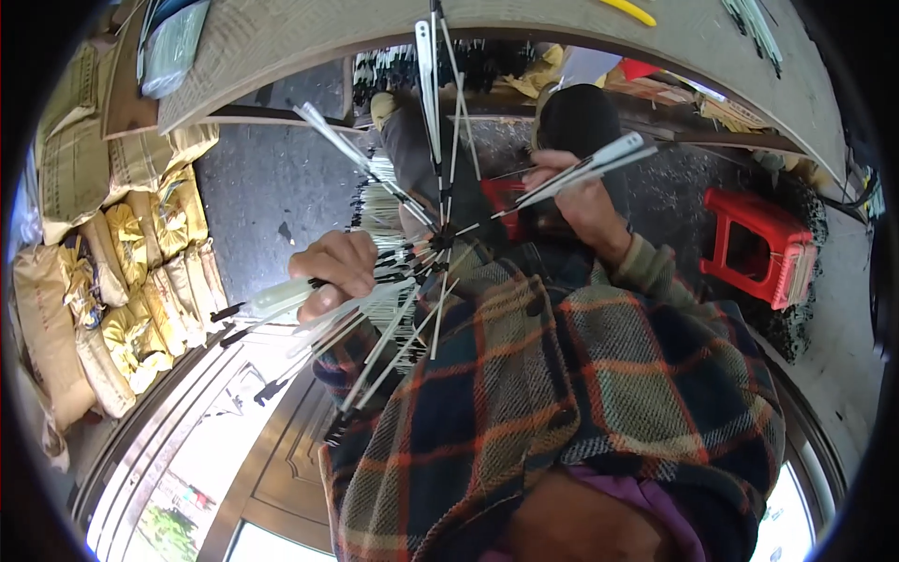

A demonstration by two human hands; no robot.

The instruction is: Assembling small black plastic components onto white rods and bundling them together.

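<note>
In front of my chest is an umbrella frame, its ribs fanning out from a dark hub point(442, 242). White ribs with black joints point(428, 94) point up, and others point(375, 375) angle down to the left. My left hand point(335, 270) is closed round several pale ribs point(276, 302) left of the hub; their black tips stick out past it. My right hand point(588, 204), off to the right, has its fingers closed on a white rib point(604, 157) slanting up to the right. My palms are hidden.
A workbench point(309, 56) curves across the far side, carrying a yellow curved handle point(629, 11) and loose ribs point(754, 37). Woven sacks point(56, 328) are piled at left, a red plastic stool point(791, 253) stands at right. More ribs point(375, 201) lie heaped below the frame.
</note>
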